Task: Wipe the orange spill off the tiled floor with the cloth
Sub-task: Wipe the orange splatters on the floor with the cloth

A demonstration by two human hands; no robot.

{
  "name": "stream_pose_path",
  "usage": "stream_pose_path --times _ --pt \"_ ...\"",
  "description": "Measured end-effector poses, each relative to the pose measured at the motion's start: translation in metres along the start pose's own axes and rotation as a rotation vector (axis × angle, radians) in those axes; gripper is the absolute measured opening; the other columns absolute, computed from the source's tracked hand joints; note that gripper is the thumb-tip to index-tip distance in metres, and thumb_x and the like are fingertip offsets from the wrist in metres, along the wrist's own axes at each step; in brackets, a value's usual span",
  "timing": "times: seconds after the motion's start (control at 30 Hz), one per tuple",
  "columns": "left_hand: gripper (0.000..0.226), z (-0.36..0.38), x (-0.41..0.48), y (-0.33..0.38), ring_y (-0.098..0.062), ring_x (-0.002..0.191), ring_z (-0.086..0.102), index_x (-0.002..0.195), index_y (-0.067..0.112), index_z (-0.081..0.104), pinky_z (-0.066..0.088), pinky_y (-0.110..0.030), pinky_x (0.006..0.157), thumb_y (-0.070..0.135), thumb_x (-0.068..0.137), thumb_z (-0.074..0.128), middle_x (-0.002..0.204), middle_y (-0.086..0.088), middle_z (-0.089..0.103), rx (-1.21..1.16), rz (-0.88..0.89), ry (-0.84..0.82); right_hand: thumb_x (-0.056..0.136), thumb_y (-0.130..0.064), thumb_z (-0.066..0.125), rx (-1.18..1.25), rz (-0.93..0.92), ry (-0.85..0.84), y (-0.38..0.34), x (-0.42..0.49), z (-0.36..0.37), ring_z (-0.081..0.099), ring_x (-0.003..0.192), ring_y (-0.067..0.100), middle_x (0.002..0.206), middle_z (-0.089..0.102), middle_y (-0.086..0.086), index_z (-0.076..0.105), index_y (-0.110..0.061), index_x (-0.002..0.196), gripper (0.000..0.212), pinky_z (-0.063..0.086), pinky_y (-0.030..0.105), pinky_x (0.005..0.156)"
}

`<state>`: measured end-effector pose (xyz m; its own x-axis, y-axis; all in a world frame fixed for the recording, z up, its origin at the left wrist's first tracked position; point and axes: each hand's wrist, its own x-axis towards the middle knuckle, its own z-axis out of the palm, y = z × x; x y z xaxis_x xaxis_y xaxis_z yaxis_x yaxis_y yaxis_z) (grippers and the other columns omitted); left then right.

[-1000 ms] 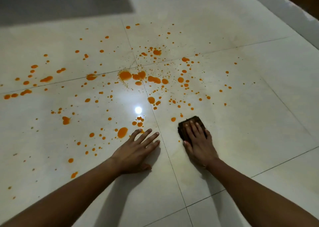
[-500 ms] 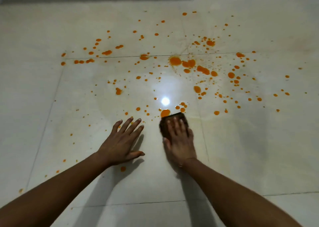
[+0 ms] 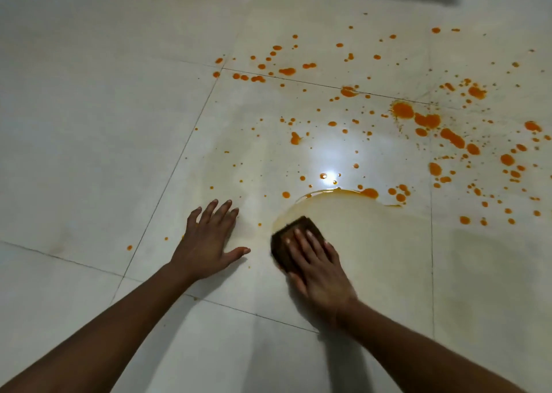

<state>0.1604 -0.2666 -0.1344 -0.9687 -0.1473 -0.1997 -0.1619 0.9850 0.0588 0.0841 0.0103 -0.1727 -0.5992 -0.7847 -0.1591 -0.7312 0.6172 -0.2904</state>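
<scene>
Her right hand lies flat, fingers spread, pressing the dark cloth to the floor at a smeared patch's edge, orange spill beyond, while the left hand rests open, holding nothing.

Right hand swept cloth through drops, leaving pale orange smear behind

You have open floor on every side; nothing stands on the tiles. Your left hand lies flat just left of the cloth under your right hand, a bare strip between them, so a leftward pass meets it. Ahead and to the right only flat orange drops and a thin smear lie in the way
</scene>
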Motion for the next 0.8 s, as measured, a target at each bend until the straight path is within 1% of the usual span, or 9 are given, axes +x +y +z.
stream_pose_path --times 0.1,0.17,0.23,0.33,0.43,0.53,0.6,0.7,0.8 --pt "0.088 0.003 -0.015 -0.012 -0.029 0.145 0.024 0.143 0.013 0.043 0.016 -0.051 0.114 0.076 0.083 0.029 0.154 -0.007 0.036 -0.003 -0.057 -0.024 0.094 -0.054 0.032 -0.039 -0.029 -0.002 0.051 -0.034 -0.019 0.010 0.150 0.017 0.163 0.005 -0.005 0.011 -0.034 0.155 0.067 0.018 0.041 0.113" --pt "0.086 0.008 -0.030 -0.019 -0.029 0.145 0.025 0.142 0.014 0.044 0.016 -0.051 0.114 0.075 0.084 0.029 0.154 -0.007 0.036 -0.003 -0.090 -0.019 0.093 -0.056 0.023 0.010 0.140 0.036 0.052 0.017 -0.026 0.000 0.150 0.015 0.163 -0.001 -0.004 0.006 -0.033 0.155 0.069 0.015 0.042 0.115" --pt "0.082 0.014 -0.043 -0.025 -0.029 0.144 0.027 0.141 0.014 0.045 0.017 -0.050 0.113 0.073 0.085 0.032 0.154 -0.006 0.035 0.006 -0.118 0.023 0.090 -0.054 0.022 0.049 0.191 0.045 0.006 0.075 -0.019 0.004 0.151 0.021 0.164 0.007 0.002 0.013 -0.027 0.156 0.071 0.016 0.047 0.116" --pt "0.077 0.018 -0.063 -0.038 -0.030 0.142 0.029 0.140 0.015 0.046 0.021 -0.050 0.111 0.069 0.087 0.032 0.154 -0.006 0.035 -0.012 -0.185 0.053 0.092 -0.048 0.033 -0.020 -0.078 -0.027 -0.054 0.051 0.013 0.014 0.150 0.023 0.163 0.017 0.004 0.022 -0.025 0.155 0.068 0.020 0.048 0.115" --pt "0.081 0.022 -0.085 -0.046 -0.031 0.142 0.031 0.140 0.014 0.046 0.022 -0.051 0.111 0.071 0.090 0.020 0.154 -0.007 0.036 -0.036 -0.250 0.018 0.092 -0.049 0.039 -0.057 -0.252 -0.056 -0.012 -0.032 -0.002 0.020 0.148 0.020 0.162 0.015 0.000 0.018 -0.029 0.156 0.069 0.020 0.042 0.112" --pt "0.080 0.030 -0.097 -0.040 -0.028 0.143 0.027 0.142 0.015 0.044 0.018 -0.049 0.113 0.071 0.089 0.022 0.156 -0.005 0.032 -0.054 -0.260 0.003 0.092 -0.052 0.030 -0.040 0.023 0.022 0.024 0.020 -0.019 0.011 0.149 0.019 0.163 0.007 0.000 0.010 -0.030 0.156 0.071 0.023 0.045 0.112" --pt "0.077 0.034 -0.098 -0.035 -0.027 0.145 0.026 0.143 0.016 0.043 0.016 -0.048 0.113 0.069 0.089 0.027 0.156 -0.004 0.031 -0.061 -0.265 0.031 0.090 -0.052 0.025 0.012 0.156 0.049 -0.013 0.086 -0.013 0.008 0.150 0.023 0.163 0.011 0.006 0.014 -0.024 0.156 0.073 0.019 0.048 0.114" --pt "0.071 0.035 -0.096 -0.032 -0.027 0.144 0.027 0.143 0.016 0.043 0.014 -0.046 0.113 0.062 0.090 0.029 0.156 -0.004 0.032 -0.085 -0.302 0.062 0.091 -0.049 0.032 -0.044 -0.077 -0.040 -0.070 0.074 0.014 0.011 0.150 0.023 0.163 0.015 0.004 0.017 -0.026 0.156 0.070 0.016 0.045 0.114" --pt "0.070 0.033 -0.105 -0.033 -0.028 0.144 0.028 0.143 0.015 0.045 0.018 -0.048 0.113 0.059 0.091 0.027 0.156 -0.005 0.033 -0.131 -0.368 0.034 0.092 -0.049 0.039 -0.094 -0.299 -0.078 -0.026 -0.002 0.000 0.019 0.148 0.021 0.162 0.017 0.001 0.019 -0.028 0.155 0.069 0.021 0.041 0.112"
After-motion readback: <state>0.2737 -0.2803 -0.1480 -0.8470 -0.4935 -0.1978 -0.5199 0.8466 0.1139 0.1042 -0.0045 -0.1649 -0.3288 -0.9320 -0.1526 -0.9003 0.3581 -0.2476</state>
